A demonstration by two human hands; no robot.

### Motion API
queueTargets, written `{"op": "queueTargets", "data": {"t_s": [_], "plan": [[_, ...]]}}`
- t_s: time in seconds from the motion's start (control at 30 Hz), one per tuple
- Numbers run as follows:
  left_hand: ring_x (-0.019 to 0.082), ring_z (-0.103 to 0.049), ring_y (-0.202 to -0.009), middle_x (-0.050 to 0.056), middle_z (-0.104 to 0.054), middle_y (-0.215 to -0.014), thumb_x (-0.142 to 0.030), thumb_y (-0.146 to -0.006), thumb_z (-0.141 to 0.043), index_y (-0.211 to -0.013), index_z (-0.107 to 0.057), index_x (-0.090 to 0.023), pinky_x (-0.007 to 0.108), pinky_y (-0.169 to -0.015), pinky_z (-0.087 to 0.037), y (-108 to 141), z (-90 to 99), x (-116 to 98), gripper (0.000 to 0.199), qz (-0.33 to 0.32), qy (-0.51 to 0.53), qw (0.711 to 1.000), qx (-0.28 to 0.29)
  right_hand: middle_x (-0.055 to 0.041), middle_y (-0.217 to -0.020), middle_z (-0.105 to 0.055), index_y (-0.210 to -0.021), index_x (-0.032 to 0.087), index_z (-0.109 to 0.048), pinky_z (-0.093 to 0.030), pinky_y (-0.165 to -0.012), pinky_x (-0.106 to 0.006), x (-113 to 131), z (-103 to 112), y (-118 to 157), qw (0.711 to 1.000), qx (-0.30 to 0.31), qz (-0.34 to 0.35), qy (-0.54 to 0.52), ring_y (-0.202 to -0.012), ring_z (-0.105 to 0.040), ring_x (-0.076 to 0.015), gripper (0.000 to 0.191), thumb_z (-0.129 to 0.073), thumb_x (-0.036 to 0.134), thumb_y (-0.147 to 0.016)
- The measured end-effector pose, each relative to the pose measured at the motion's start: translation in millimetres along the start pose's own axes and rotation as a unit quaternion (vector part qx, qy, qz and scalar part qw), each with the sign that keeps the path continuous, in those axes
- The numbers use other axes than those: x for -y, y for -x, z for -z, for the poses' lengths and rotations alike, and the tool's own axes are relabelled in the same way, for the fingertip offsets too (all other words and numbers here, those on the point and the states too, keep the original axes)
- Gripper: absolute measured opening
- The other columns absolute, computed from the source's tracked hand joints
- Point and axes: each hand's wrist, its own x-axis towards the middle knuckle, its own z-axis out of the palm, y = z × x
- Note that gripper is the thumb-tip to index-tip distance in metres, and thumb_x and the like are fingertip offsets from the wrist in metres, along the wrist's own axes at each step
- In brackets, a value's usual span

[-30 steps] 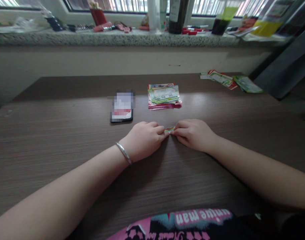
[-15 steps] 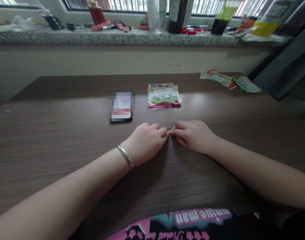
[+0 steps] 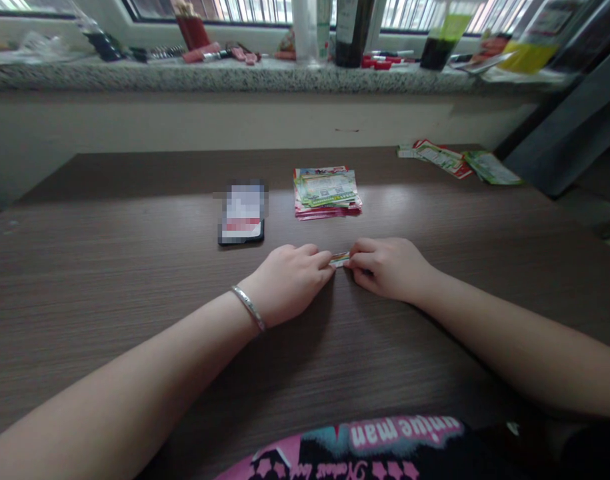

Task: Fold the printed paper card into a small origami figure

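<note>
A narrow, colourful paper strip (image 3: 340, 259) lies low over the brown table, between my two hands. My left hand (image 3: 295, 280), with a silver bangle at the wrist, pinches its left end. On the right end, the fingers of my right hand (image 3: 385, 268) are closed. Much of the strip is hidden under the fingertips. Just beyond the hands sits a stack of printed green and red packets (image 3: 327, 192). To its left is a dark-edged phone (image 3: 241, 217) with a blurred screen.
More green and red packets (image 3: 445, 159) lie at the back right of the table (image 3: 109, 267). Behind it, a granite windowsill (image 3: 235, 78) holds bottles, pens and a red cup (image 3: 193, 31). A grey cloth hangs at the right.
The fingertips of my hands have moved slightly apart, and more of the strip shows between them. The stack and the phone have stayed in place.
</note>
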Motion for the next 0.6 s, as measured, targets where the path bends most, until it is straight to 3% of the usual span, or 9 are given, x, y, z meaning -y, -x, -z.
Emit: {"op": "queueTargets", "data": {"t_s": [0.37,0.6], "plan": [[0.021,-0.062,-0.086,0.002,-0.065,-0.097,-0.018,-0.091,-0.048,-0.102,-0.066,-0.022,0.033,-0.064,-0.044,4.4,7.8,0.6,0.022,0.019,0.005,0.999,0.04,-0.0014,-0.095,-0.068,-0.084,0.022,-0.07,-0.026,-0.053,-0.03,-4.0,-2.7,4.5,1.0,0.001,-0.002,0.017,-0.067,-0.058,-0.0134,0.024,-0.048,0.031,-0.088],[0.021,-0.063,-0.077,0.003,-0.065,-0.09,-0.016,-0.089,-0.047,-0.093,-0.068,-0.02,0.033,-0.06,-0.044,6.7,8.6,-5.3,0.022,0.053,0.001,0.998,0.044,-0.0042,-0.094,-0.066,-0.087,0.02,-0.069,-0.036,-0.061,-0.029,-5.0,-3.6,4.5,1.0,-0.006,0.004,-0.009,-0.079,-0.059,-0.0172,0.02,-0.05,0.026,-0.086]]}}
